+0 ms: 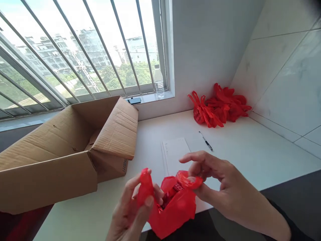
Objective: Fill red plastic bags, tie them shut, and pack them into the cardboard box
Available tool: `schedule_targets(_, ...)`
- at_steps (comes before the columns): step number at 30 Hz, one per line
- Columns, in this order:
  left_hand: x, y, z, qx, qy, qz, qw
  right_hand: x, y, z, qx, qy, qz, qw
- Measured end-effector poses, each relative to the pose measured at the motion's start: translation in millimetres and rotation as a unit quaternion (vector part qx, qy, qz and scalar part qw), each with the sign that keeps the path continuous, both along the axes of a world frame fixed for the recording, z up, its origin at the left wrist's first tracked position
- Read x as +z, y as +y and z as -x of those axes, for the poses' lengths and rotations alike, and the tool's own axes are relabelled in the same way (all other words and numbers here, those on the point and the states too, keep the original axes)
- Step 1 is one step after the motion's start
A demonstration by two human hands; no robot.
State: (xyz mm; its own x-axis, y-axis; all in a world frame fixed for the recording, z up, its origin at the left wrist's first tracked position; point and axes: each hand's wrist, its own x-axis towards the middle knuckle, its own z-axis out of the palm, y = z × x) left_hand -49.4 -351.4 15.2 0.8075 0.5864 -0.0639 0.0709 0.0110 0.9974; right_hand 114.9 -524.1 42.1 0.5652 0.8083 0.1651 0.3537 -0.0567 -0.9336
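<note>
A red plastic bag (175,211) hangs between my two hands at the front edge of the white table. Its mouth is spread, and inside lie dark red shiny packages (178,186), partly hidden by the bag's folds. One handle of the bag is pinched in my left hand (134,204), thumb against fingers. Over on the other side, my right hand (213,177) grips the second handle between thumb and bent fingers, its index finger stretched out. Behind the bag lies a sheet of white paper (175,149) with small writing along its edge.
A large open cardboard box (70,167) stands at the left. Several filled red bags (218,107) are heaped in the back right corner. A black pen (206,142) lies on the table (250,144). On the windowsill are a clear bottle (158,82) and a phone (134,100).
</note>
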Motion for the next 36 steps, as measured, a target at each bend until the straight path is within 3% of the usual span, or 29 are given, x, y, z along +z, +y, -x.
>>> schedule_targets(2,-2.7,-8.6,-5.8,-0.060,-0.013,-0.030,0.998,-5.2,7.8,9.2,0.053,0.000,-0.002,0.999)
schedule_targets(4,-5.2,-14.3,-10.3,-0.091,-0.009,-0.012,0.996,-10.0,14.7,17.0,0.074,-0.015,-0.008,0.997)
schedule_targets(8,-5.4,-16.4,-13.7,-0.157,-0.007,0.071,0.985,-11.1,15.7,23.4,0.019,-0.020,-0.031,0.999)
schedule_targets(11,-9.8,-8.3,-15.4,-0.197,-0.010,0.066,0.978,-5.3,8.4,23.7,-0.021,0.001,-0.030,0.999)
schedule_targets(17,-22.6,-2.8,-17.9,-0.119,-0.003,0.010,0.993,9.2,8.7,36.9,-0.041,0.022,-0.054,0.997)
schedule_targets(21,-13.0,-17.0,-16.6,-0.157,-0.023,-0.069,0.985,16.8,15.8,52.7,-0.033,-0.024,-0.026,0.999)
schedule_targets(24,-6.7,-19.6,-22.7,-0.168,-0.038,-0.020,0.985,16.1,16.4,54.9,-0.023,-0.096,-0.032,0.995)
schedule_targets(27,-7.5,-11.8,-31.7,-0.124,0.009,0.048,0.991,8.6,14.2,45.9,-0.050,-0.153,-0.043,0.986)
schedule_targets(30,-8.7,-2.5,-39.2,-0.100,0.042,0.086,0.990,-1.6,11.5,35.9,-0.074,-0.135,-0.027,0.988)
schedule_targets(34,-2.4,2.9,-45.9,-0.122,0.042,0.174,0.976,-10.7,7.1,30.5,-0.073,-0.092,-0.037,0.992)
schedule_targets(36,1.5,4.3,-47.8,-0.143,0.052,0.155,0.976,-14.0,5.8,26.4,-0.049,-0.076,-0.032,0.995)
